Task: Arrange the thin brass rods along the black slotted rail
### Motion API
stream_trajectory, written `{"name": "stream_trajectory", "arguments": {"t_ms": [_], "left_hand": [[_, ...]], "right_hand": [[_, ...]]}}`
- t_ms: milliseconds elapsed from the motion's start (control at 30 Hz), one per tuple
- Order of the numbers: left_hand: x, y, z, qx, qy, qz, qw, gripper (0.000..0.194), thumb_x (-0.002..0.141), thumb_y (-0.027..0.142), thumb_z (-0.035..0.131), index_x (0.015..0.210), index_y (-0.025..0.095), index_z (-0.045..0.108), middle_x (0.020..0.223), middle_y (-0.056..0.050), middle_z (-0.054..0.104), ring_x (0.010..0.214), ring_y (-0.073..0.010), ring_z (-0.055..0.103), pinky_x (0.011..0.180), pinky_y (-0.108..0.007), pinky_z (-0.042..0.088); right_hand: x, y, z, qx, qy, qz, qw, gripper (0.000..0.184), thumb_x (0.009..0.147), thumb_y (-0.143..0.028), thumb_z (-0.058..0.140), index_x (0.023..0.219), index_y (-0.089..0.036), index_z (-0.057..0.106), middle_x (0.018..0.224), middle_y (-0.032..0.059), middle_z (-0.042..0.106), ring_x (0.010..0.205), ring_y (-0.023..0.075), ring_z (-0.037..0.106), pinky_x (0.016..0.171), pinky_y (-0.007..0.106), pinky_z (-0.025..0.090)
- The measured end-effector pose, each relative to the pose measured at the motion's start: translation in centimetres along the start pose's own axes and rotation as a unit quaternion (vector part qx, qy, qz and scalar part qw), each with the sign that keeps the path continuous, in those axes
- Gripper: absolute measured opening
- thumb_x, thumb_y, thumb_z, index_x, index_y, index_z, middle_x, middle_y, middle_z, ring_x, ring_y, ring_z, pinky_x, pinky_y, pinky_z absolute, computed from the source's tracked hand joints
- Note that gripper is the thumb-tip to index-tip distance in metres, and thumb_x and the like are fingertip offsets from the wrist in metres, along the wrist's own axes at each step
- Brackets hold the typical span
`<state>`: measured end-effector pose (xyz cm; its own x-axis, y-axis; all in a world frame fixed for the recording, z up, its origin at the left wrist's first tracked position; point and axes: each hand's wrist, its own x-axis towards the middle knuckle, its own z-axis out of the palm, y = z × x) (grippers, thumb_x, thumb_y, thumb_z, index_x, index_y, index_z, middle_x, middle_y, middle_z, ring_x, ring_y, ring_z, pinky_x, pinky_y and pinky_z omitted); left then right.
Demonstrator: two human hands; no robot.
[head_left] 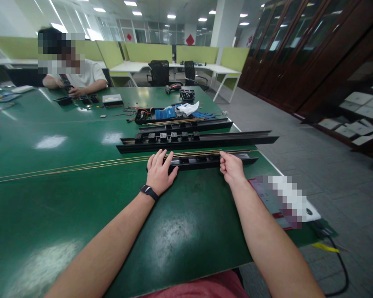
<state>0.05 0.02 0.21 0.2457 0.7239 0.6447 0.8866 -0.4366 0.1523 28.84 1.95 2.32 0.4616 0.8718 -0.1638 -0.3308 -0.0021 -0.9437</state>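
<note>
Several thin brass-coloured rods (pixel 112 162) run from the far left of the table across the nearest black rail (pixel 202 164). My left hand (pixel 160 171) lies over the rail's left end and the rods, palm down with its fingers spread. Near the rail's right part, my right hand (pixel 232 167) is closed in a pinch at the rods; its fingertips partly hide what they hold. Dark blocks sit inside the rail's channel. Just behind lies a longer black rail (pixel 197 140) with several square blocks in it.
Farther back are another black rail (pixel 186 125) and a black tray (pixel 144 117) with blue packets and wires. A power drill (pixel 173 88) lies at the far edge. Across the table a person (pixel 77 74) handles a dark part. A partly blurred panel (pixel 267 194) lies at right.
</note>
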Motion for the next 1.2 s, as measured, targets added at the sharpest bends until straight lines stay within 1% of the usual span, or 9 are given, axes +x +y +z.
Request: {"name": "stream_trajectory", "arguments": {"t_ms": [200,433,667,800,900,1200], "left_hand": [[0.01,0.03,0.03,-0.006,-0.001,-0.003,1.000,0.057,0.096,0.044,0.058,0.148,0.021,0.053,0.154,-0.016,0.051,0.150,-0.0317,0.038,0.125,-0.051,0.024],[0.00,-0.03,-0.04,-0.012,-0.002,-0.001,1.000,0.057,0.096,0.043,0.058,0.148,0.022,0.053,0.154,-0.015,0.051,0.151,-0.0314,0.038,0.126,-0.051,0.023],[-0.06,-0.02,-0.01,-0.011,0.000,-0.004,1.000,0.056,0.095,0.043,0.058,0.148,0.023,0.052,0.153,-0.015,0.051,0.150,-0.0315,0.038,0.126,-0.052,0.023],[-0.05,0.01,-0.07,-0.020,-0.004,-0.008,1.000,0.057,0.095,0.042,0.058,0.149,0.023,0.052,0.154,-0.015,0.050,0.151,-0.0320,0.037,0.126,-0.053,0.022],[-0.03,0.02,-0.11,-0.022,-0.005,-0.007,1.000,0.059,0.095,0.042,0.058,0.150,0.024,0.051,0.154,-0.014,0.050,0.150,-0.0327,0.037,0.126,-0.054,0.023],[0.01,0.07,-0.05,-0.009,-0.007,-0.007,1.000,0.057,0.096,0.044,0.057,0.148,0.023,0.052,0.154,-0.014,0.051,0.151,-0.0311,0.037,0.126,-0.052,0.023]], "right_hand": [[0.01,0.03,0.00,0.011,-0.005,-0.004,1.000,0.031,0.081,-0.026,0.078,0.065,-0.018,0.053,0.053,-0.0046,0.053,0.032,0.0041,0.036,0.026,0.016,0.019],[0.30,-0.10,-0.38,0.020,0.012,-0.007,1.000,0.029,0.081,-0.026,0.079,0.067,-0.018,0.054,0.056,-0.0044,0.054,0.033,0.0040,0.038,0.027,0.015,0.020],[0.20,-0.13,-0.34,0.008,0.005,0.008,1.000,0.030,0.082,-0.028,0.078,0.067,-0.018,0.054,0.055,-0.0035,0.056,0.032,0.0046,0.039,0.026,0.016,0.020],[-0.01,-0.04,-0.19,0.001,-0.010,0.001,1.000,0.034,0.078,-0.030,0.083,0.067,-0.019,0.053,0.054,-0.0043,0.056,0.031,0.0046,0.038,0.026,0.016,0.019],[-0.09,-0.03,-0.10,0.000,-0.008,0.000,1.000,0.037,0.075,-0.031,0.086,0.069,-0.020,0.051,0.054,-0.0050,0.055,0.031,0.0046,0.038,0.026,0.016,0.019],[0.11,0.05,-0.16,-0.001,-0.011,0.001,1.000,0.037,0.080,-0.031,0.083,0.066,-0.019,0.050,0.053,-0.0052,0.052,0.031,0.0042,0.037,0.026,0.015,0.020]]}}
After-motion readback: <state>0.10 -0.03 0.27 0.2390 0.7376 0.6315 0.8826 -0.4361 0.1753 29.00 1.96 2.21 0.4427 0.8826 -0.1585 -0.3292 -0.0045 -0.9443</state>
